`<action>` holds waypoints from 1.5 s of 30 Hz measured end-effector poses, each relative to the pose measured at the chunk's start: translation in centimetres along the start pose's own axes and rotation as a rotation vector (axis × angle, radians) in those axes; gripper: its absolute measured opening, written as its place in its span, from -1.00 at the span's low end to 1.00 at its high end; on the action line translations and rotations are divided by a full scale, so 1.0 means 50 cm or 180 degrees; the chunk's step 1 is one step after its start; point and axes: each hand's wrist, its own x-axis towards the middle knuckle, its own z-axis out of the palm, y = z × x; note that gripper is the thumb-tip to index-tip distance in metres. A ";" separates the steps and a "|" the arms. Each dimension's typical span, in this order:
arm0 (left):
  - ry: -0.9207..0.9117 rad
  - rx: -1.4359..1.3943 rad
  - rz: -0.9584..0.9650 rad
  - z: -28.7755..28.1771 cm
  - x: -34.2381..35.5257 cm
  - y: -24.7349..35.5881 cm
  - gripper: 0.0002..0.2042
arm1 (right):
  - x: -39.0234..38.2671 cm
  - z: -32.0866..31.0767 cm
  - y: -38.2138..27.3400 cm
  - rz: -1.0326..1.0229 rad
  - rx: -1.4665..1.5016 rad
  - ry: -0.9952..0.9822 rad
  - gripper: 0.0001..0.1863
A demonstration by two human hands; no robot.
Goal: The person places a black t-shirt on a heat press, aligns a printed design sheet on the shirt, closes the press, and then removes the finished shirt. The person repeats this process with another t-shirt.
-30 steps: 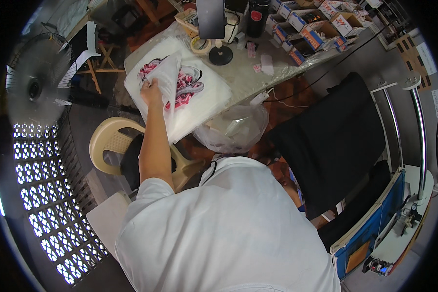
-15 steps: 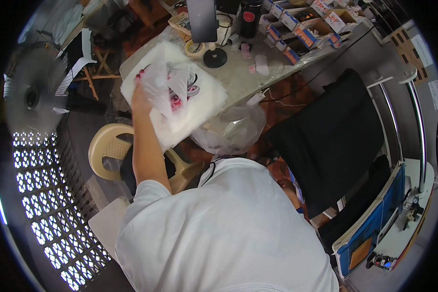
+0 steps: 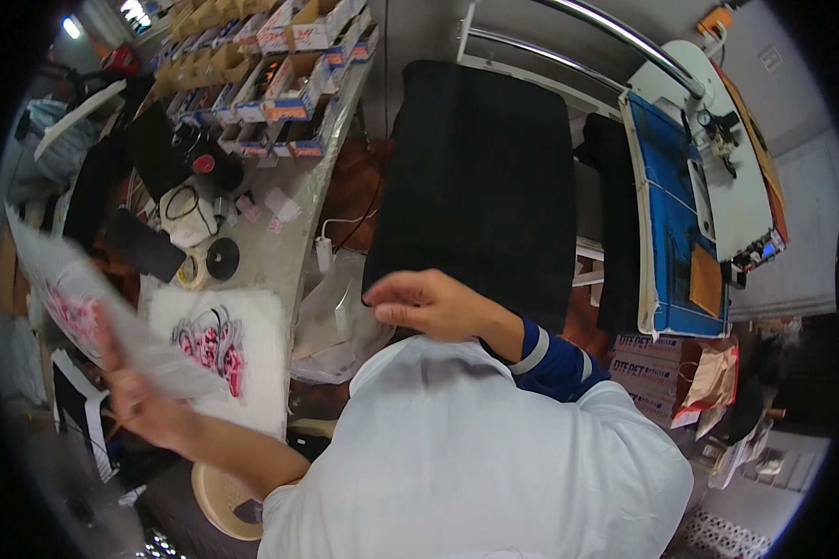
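My left hand [image 3: 144, 410], slightly blurred, grips a thin translucent film sheet [image 3: 121, 321] with a red and dark print, held up at the left. Beneath and beside it, a stack of whitish sheets [image 3: 261, 349] lies on the table, its top one printed in red, black and grey. My right hand [image 3: 429, 303] holds nothing; its fingers and thumb are slightly apart, in front of the near edge of a black cloth-covered board [image 3: 480, 177]. I cannot tell whether it touches the board.
The table [image 3: 289, 233] carries a black phone-like slab [image 3: 144, 244] on a stand, a tape roll [image 3: 192, 270], a black cup [image 3: 210, 158] and several open small boxes [image 3: 289, 84]. A clear plastic bag [image 3: 340, 317] hangs at its edge. A blue panel [image 3: 667, 205] and cartons [image 3: 648, 368] stand right.
The view has swung right. My left hand has lifted the printed film sheet off the stack and out to the left. My right hand has come into view by the black board.
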 end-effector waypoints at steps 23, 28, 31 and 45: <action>-0.3741 0.0613 0.0714 0.655 -0.236 -0.155 -0.50 | -0.196 -0.437 0.248 0.0316 0.0586 0.3963 -0.59; -0.3835 0.0596 0.0731 0.690 -0.227 -0.234 -0.46 | -0.210 -0.408 0.232 0.0292 -0.3374 0.3826 -0.50; -0.3902 0.0628 0.0718 0.713 -0.212 -0.251 -0.45 | -0.211 -0.393 0.239 0.0550 -0.3440 0.3086 -0.42; -0.3704 0.0276 0.0464 0.818 -0.145 -0.251 -0.58 | -0.168 -0.458 0.233 0.0582 -0.3291 0.3267 -0.43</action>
